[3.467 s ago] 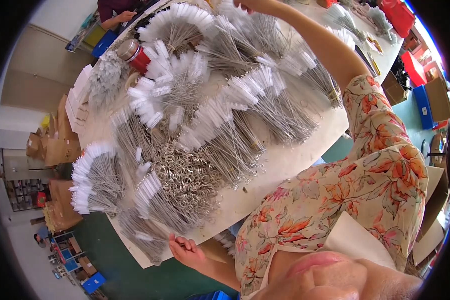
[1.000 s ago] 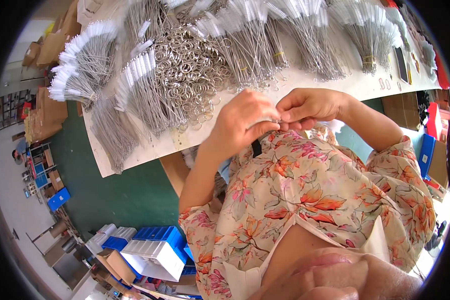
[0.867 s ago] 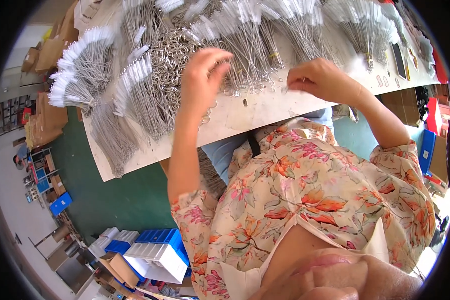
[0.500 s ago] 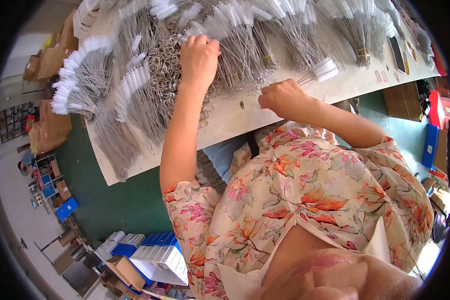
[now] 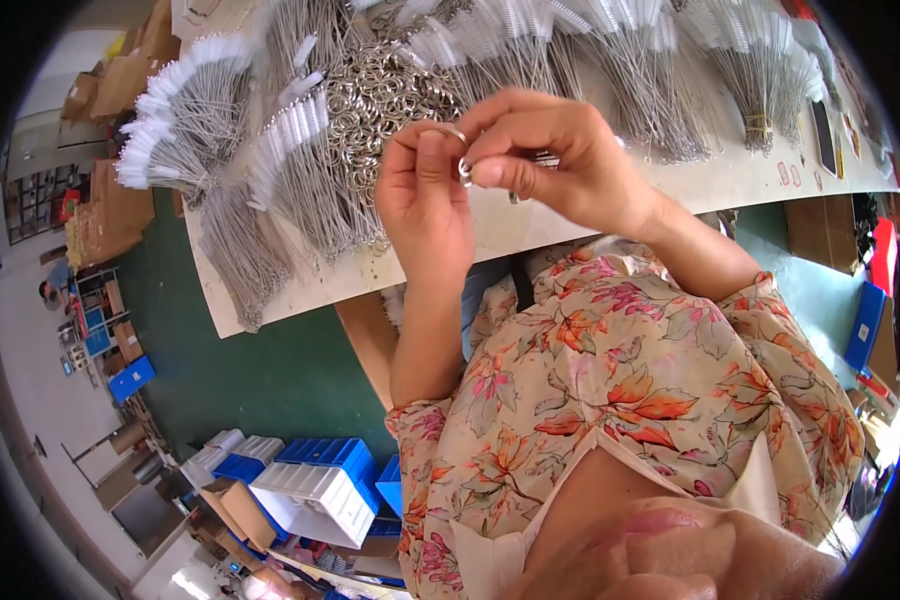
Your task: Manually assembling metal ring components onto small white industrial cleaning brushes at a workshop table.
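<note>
Raised over the near table edge, my left hand (image 5: 428, 205) is closed, its thumb and forefinger pinching a metal split ring (image 5: 456, 132). Close against it, my right hand (image 5: 595, 165) is closed too, pinching wire-handled brushes whose small shiny loop ends (image 5: 465, 172) poke out at the fingertips. The rest of those brushes is mostly hidden by the hand. Ring and loops meet between the two hands; whether they are linked I cannot tell. Just beyond the hands lies a heap of metal rings (image 5: 370, 105).
Bundles of white-bristled wire brushes (image 5: 295, 150) fan across the table (image 5: 530, 225), left and far side. A tied bundle (image 5: 758, 125) and a dark phone (image 5: 823, 135) lie at the right. Stacked bins (image 5: 320, 490) stand on the floor at lower left.
My left hand has come back from the ring heap with a ring. My right hand has risen to meet it, and the brushes' white bristles at its right no longer show.
</note>
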Demonstrator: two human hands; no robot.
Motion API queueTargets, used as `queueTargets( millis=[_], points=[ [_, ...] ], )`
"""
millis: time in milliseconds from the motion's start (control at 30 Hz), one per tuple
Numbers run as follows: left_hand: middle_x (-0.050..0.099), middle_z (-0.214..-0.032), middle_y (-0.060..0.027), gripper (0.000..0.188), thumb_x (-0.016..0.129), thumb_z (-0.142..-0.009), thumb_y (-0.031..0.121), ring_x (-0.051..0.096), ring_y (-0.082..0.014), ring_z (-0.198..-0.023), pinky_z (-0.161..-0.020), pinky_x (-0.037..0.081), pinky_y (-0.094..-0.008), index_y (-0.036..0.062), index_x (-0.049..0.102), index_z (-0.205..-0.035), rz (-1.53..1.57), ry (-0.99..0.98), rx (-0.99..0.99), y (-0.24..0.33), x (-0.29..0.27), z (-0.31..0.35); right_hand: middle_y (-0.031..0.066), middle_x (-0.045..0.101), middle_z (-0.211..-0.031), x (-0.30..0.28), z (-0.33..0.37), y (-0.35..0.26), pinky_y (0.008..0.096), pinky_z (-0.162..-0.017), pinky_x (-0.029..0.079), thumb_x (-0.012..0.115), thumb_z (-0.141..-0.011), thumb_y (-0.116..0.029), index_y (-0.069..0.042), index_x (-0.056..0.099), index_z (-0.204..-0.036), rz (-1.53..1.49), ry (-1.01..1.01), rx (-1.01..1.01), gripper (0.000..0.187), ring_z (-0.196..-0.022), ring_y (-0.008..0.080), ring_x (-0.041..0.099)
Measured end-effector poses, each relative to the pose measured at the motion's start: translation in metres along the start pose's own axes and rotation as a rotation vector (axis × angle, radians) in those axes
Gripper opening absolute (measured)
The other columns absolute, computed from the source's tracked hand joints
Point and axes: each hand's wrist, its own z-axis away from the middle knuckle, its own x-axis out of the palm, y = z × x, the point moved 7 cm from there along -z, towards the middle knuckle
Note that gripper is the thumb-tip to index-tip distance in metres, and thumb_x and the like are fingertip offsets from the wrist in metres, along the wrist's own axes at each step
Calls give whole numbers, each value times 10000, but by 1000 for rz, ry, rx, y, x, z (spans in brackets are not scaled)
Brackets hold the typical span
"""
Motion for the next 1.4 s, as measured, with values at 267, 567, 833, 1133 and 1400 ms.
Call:
queueTargets(
  millis=[267,567,833,1133,1400],
  points=[
    [602,-852,-59,119,545,-881,-9,570,-84,-741,-666,465,-199,-36,565,-995,-673,-92,298,34,4,17,97,611,-879,10,5,-9,287,-633,503,679,-764,-67,-5,650,-844,119,-141,-87,105,-753,224,620],
    [635,-942,-155,207,555,-863,-26,618,-156,-825,-722,509,-243,-54,558,-1068,-156,-189,11,26,-7,23,51,622,-875,17,14,-16,297,-579,511,705,-703,-28,-18,644,-786,159,-112,-260,104,-697,214,626],
    [615,-1023,-186,267,573,-795,-84,613,-195,-916,-772,530,-298,-98,568,-1062,-444,-280,111,47,-3,28,35,619,-842,25,16,-35,287,-549,503,708,-690,-88,-34,652,-780,456,-158,-526,119,-646,201,615],
    [639,-965,-180,302,643,-732,-56,646,-210,-817,-700,546,-278,-73,606,-1030,-908,-155,630,77,17,38,-31,559,-645,25,1,14,180,-480,363,659,-842,-205,-43,657,-869,-539,-37,452,165,-542,32,463],
    [635,-971,-177,295,631,-735,-73,641,-201,-825,-712,541,-271,-75,609,-1029,-906,-189,569,74,11,31,-19,586,-667,28,-2,19,187,-478,372,680,-821,-211,-37,662,-858,-470,-124,456,179,-532,42,476]
  ],
)
